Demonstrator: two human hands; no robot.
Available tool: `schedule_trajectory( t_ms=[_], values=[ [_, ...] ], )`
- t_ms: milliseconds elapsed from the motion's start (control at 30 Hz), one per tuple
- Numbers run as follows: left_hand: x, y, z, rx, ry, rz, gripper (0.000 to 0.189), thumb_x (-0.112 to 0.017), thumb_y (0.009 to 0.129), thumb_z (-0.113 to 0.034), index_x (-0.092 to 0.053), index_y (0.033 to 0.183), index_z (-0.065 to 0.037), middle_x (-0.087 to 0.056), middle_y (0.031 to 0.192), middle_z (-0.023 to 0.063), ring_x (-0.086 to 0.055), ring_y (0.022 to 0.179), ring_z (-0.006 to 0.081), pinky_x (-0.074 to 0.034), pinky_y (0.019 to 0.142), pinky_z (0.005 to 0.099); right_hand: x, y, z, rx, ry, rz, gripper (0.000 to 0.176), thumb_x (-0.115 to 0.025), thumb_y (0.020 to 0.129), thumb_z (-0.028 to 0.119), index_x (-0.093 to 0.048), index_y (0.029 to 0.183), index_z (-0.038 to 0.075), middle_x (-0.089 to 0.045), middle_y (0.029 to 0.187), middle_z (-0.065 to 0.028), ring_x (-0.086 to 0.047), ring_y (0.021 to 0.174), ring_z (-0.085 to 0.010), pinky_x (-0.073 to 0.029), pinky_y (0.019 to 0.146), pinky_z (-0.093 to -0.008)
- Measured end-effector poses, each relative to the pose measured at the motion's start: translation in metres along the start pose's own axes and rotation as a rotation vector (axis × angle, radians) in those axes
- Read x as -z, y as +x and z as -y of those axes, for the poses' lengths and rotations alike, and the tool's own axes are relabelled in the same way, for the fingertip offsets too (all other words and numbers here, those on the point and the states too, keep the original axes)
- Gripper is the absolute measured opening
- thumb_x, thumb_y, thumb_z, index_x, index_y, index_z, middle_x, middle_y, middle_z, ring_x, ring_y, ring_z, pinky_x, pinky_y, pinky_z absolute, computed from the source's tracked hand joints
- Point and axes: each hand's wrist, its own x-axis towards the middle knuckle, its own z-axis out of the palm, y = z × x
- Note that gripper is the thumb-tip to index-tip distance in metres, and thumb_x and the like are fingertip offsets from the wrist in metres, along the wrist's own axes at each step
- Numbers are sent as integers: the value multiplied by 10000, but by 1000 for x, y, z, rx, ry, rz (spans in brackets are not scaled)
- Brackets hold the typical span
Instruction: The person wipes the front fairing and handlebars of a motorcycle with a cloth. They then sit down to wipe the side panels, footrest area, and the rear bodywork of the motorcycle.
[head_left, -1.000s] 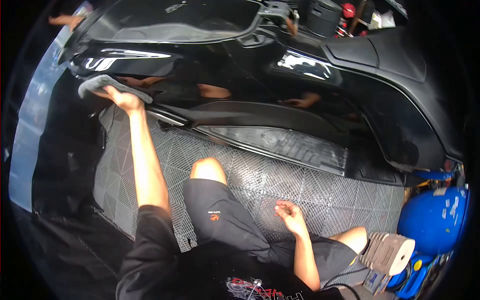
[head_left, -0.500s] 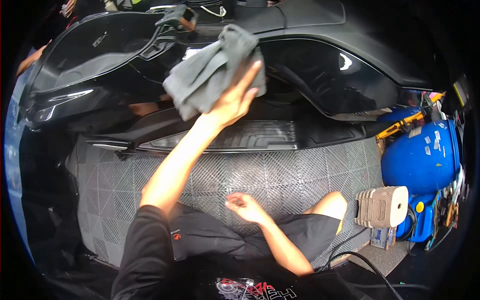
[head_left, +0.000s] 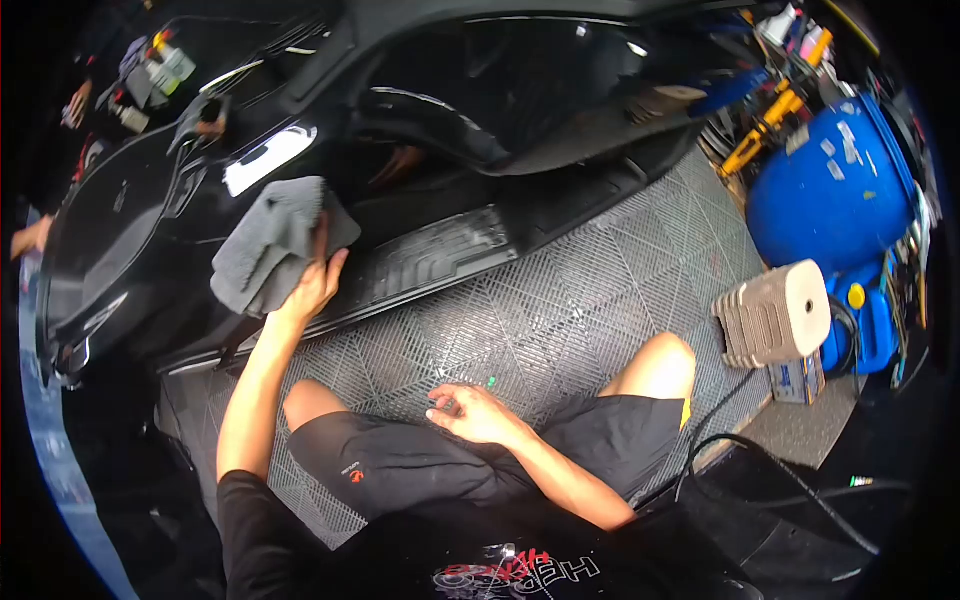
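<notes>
- Left hand point(head_left: 315, 285): arm reached forward; fingers spread partly open, pressed flat to a folded grey cloth point(head_left: 265, 245), thumb out to one side
- Cloth: lies between the palm side and the glossy black bodywork point(head_left: 450, 60), just beside a bright reflection, near the ribbed footboard point(head_left: 440, 250)
- Right hand point(head_left: 475, 415): above the lap, near the dark shorts point(head_left: 400, 465); fingers loosely curled, half open; grasping nothing that shows
- Underfoot: grey grid-patterned floor tiles point(head_left: 560, 300)
- Off to the right: blue drum point(head_left: 825, 195); brown ribbed block point(head_left: 775, 315) near it; black cable point(head_left: 765, 455) looping across the floor
- Far left edge: another person's hand point(head_left: 38, 235), blurred, near the bodywork
</notes>
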Motion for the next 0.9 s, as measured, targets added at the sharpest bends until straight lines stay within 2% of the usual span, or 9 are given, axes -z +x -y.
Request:
schedule_trajectory(
  t_ms=[33, 67, 133, 333, 567, 767, 800, 867, 900],
  values=[
    [-8, 7, -11, -78, 38, -1, 647, -680, 952, -373, -511, 1524, -122, -470, 1543, 260, -367, 1467, 497, -236, 1248, 531, 2, -3, 0, 8, -9, -12, 495, -709, 931, 361, -668, 1280, 12, -749, 1105, -174, -733, 962, -328, -569, 861, -437],
    [-28, 15, -30, 11, -252, -97, 652, -680, 940, -402, -530, 1505, -113, -502, 1504, 274, -412, 1432, 498, -271, 1225, 539, 3, -6, -3, 27, -16, -35, 495, -711, 935, 360, -664, 1282, 11, -744, 1110, -168, -736, 930, -309, -577, 839, -423],
    [-40, 52, -61, -22, -392, -34, 630, -672, 938, -367, -534, 1493, -101, -516, 1486, 273, -431, 1410, 491, -290, 1209, 531, 6, -8, -7, 72, -35, -80, 494, -714, 943, 360, -654, 1288, 10, -734, 1118, -157, -740, 867, -269, -591, 794, -396],
    [-45, 162, -122, -278, -350, 265, 569, -650, 932, -261, -546, 1456, -65, -557, 1430, 268, -489, 1346, 470, -345, 1162, 507, 18, -16, -6, 153, -69, -155, 481, -691, 948, 344, -649, 1287, 6, -713, 1134, -190, -715, 947, -351, -571, 849, -447],
    [-27, 194, -125, -363, -329, 538, 505, -624, 926, -137, -561, 1414, -24, -605, 1365, 263, -557, 1272, 446, -410, 1107, 479, 40, -25, -14, 194, -229, -163, 513, -678, 949, 333, -609, 1320, -14, -674, 1157, -233, -702, 987, -396, -579, 887, -479],
    [46, 148, -71, -204, -437, 662, 460, -601, 920, -32, -573, 1377, 12, -647, 1309, 258, -615, 1208, 425, -465, 1060, 455, 78, -34, -15, 157, -264, -138, 498, -707, 925, 287, -619, 1289, -40, -652, 1226, -285, -693, 1012, -459, -572, 917, -499],
    [62, 135, -67, -143, -485, 659, 454, -597, 919, -14, -575, 1371, 18, -653, 1300, 258, -625, 1197, 422, -474, 1053, 451, 83, -33, -14, 173, -233, -125, 607, -724, 925, 274, -524, 1404, -39, -623, 1184, -236, -685, 1028, -401, -583, 851, -495],
    [101, 113, -73, 14, -617, 555, 410, -575, 971, -31, -571, 1377, 28, -643, 1322, 261, -627, 1201, 421, -463, 1068, 453, 98, -37, -2, 320, -10, -308, 760, -780, 890, 289, -431, 1493, -16, -593, 1290, -229, -629, 1179, -385, -551, 955, -472],
    [107, 88, -78, 171, -582, 472, 356, -549, 995, -46, -588, 1340, 32, -680, 1229, 243, -654, 1156, 375, -483, 1032, 409, 106, -39, 5, 391, 100, -401, 843, -809, 873, 296, -385, 1537, -5, -579, 1342, -226, -600, 1255, -377, -535, 1007, -460]
  ],
)
